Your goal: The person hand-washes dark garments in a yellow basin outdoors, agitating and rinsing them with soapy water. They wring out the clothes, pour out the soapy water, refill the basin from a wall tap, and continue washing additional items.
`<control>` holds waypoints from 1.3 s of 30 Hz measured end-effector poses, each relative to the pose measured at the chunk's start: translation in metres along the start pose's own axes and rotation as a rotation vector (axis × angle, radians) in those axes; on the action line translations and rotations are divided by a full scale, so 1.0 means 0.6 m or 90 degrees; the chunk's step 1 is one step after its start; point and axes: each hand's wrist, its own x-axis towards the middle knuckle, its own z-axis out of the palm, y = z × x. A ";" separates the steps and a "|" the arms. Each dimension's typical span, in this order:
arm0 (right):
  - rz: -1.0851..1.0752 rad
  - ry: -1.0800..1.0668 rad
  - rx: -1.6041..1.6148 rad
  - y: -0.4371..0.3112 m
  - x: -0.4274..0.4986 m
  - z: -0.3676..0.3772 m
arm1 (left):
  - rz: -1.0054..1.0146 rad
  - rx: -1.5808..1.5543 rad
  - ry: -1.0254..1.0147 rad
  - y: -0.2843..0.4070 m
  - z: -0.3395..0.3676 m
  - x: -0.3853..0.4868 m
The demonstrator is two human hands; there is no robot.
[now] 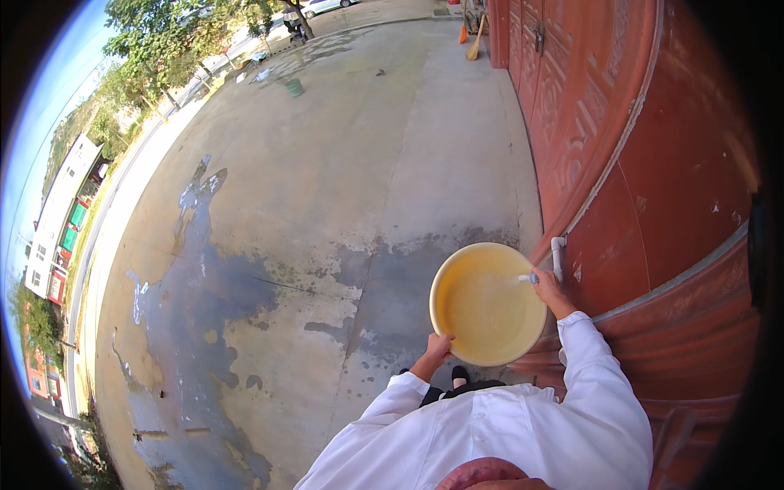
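A round, pale yellow plastic basin (pixel 487 306) is in front of my body, its inside facing up. The rim at its lower left is gripped by my left hand (pixel 439 348). On the right side, my right hand (pixel 549 288) has its fingers around a small tap (pixel 531 278) with a white spout and a blue part. From that spout a whitish spray of water runs into the basin. Just behind the hand, a white pipe (pixel 557 257) bends out from the red wall. How much water the basin holds is hard to tell.
Close on my right rises a red wall (pixel 618 239) with carved doors (pixel 539 61). Dark wet patches (pixel 190 318) spread over the concrete ground (pixel 318 177). Farther off are a green bucket (pixel 294 87) and a broom (pixel 475 46). A shoe (pixel 459 372) shows below the basin.
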 end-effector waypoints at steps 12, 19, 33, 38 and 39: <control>-0.020 0.030 0.013 0.005 -0.001 0.001 | -0.003 0.013 0.012 0.004 -0.005 -0.005; 0.013 -0.046 0.010 -0.018 -0.004 -0.030 | 0.018 0.003 0.018 -0.003 -0.001 0.001; 0.044 -0.084 -0.058 -0.040 -0.010 -0.050 | 0.009 0.025 0.025 -0.007 -0.002 0.005; 0.033 -0.097 -0.077 -0.034 -0.005 -0.045 | 0.038 -0.019 0.026 -0.011 0.001 0.003; 0.010 -0.094 -0.084 -0.031 -0.003 -0.044 | 0.035 -0.020 0.018 -0.012 0.001 0.003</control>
